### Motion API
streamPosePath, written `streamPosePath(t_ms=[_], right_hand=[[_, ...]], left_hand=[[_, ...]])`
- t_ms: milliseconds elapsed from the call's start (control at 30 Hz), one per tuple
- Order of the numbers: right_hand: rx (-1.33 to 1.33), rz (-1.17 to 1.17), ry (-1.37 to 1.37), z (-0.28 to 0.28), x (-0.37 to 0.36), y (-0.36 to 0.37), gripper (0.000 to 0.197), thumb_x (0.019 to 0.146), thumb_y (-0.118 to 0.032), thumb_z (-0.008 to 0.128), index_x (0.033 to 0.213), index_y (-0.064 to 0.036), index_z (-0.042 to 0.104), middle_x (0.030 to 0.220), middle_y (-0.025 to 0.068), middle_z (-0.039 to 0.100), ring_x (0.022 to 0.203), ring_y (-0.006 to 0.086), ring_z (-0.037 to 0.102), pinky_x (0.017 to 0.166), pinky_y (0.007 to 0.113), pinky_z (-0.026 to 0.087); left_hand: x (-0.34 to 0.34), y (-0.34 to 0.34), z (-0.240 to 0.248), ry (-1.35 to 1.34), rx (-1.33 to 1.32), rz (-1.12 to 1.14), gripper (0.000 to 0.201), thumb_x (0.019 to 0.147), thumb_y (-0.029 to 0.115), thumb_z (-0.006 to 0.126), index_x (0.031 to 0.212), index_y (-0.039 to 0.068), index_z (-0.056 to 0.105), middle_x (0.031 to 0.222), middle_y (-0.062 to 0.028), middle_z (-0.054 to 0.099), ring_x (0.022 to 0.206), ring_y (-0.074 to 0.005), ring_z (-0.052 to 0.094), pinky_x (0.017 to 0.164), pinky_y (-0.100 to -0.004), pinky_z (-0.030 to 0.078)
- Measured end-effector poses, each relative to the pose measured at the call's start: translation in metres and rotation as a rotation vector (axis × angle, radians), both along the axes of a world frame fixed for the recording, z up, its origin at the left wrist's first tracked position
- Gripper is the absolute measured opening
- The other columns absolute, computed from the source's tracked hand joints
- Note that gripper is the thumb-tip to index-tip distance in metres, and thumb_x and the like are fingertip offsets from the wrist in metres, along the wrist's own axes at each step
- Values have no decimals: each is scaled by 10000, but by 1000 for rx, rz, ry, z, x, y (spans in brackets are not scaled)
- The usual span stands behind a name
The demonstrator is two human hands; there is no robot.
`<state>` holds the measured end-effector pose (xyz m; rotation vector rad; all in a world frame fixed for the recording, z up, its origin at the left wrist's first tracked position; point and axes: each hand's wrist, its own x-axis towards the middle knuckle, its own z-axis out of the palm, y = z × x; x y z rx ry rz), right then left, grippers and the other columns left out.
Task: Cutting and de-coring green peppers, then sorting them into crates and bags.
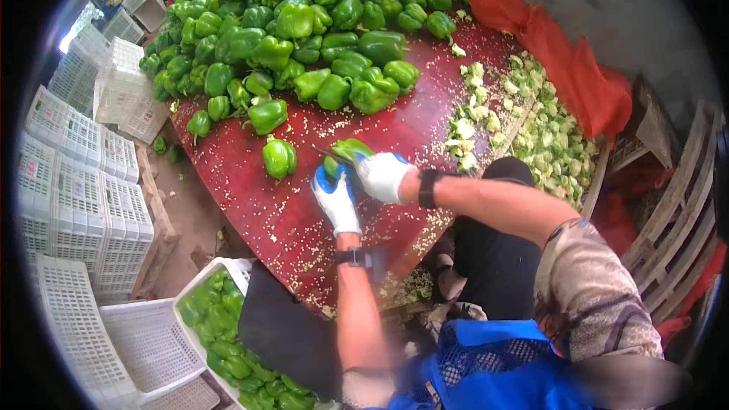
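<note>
Both my hands wear white gloves with blue on them and work close together over the red tabletop (pixel 304 212). My left hand (pixel 334 201) is closed on a piece of green bell pepper (pixel 331 166), at its fingertips. Just to the right, my right hand (pixel 383 178) is closed on a knife (pixel 331 154); its thin blade points left and its handle is hidden in the glove. Another green pepper part (pixel 353 148) shows just beyond the blade; whether the two parts are joined I cannot tell. A whole bell pepper (pixel 279 159) sits beyond my left hand.
A large heap of green bell peppers (pixel 296 23) covers the far side. Pale seeds and cut cores (pixel 471 110) lie to the right, with more cores (pixel 554 121) beyond a wooden edge. Red netting (pixel 547 45) hangs there. White crates (pixel 72 205) stand left; a pepper-filled crate (pixel 182 304) is lower left.
</note>
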<state>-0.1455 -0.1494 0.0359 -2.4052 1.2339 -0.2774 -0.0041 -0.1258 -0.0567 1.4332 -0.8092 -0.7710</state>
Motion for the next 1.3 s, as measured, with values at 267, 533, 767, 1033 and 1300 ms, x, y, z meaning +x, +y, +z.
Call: streamPosePath(t_ms=[267, 533, 767, 1033, 1300], right_hand=[[-79, 145, 29, -16, -45, 27, 442, 869, -160, 559, 1201, 119, 479, 746, 221, 644, 673, 389, 648, 575, 467, 520], [-67, -63, -180, -16, -67, 32, 373, 906, -227, 583, 1141, 39, 466, 727, 208, 629, 647, 402, 624, 584, 510, 494], [122, 103, -318, 4, -33, 58, 517, 879, -251, 626, 1249, 64, 448, 735, 190, 639, 628, 401, 616, 588, 482, 503], [-53, -11, -223, -8, -30, 39, 341, 898, -243, 598, 1093, 7, 472, 721, 207, 624, 653, 401, 627, 592, 496, 502], [-39, 143, -244, 33, 4, 42, 361, 883, -222, 591, 1111, 43, 500, 732, 210, 639, 681, 395, 635, 611, 481, 506]], left_hand=[[17, 11, -5, -4, -28, 58, 416, 837, 74, 727, 1210, -15, 566, 1112, -119, 555, 989, -236, 560, 818, -370, 496], [80, -16, 54, -492, -103, 239, 477, 854, 114, 703, 1296, 49, 535, 1303, -142, 503, 1196, -278, 502, 1021, -422, 425], [171, -55, 29, -269, 17, -99, 450, 924, 177, 636, 1349, 73, 533, 1365, -104, 501, 1175, -224, 518, 987, -375, 439], [111, 6, 6, 85, -40, 57, 318, 872, 84, 711, 1167, 36, 605, 1119, -33, 586, 977, -145, 551, 867, -296, 484], [49, 55, 31, -398, 15, 261, 405, 973, 238, 583, 1310, 17, 546, 1241, -194, 522, 1156, -322, 511, 992, -441, 405]])
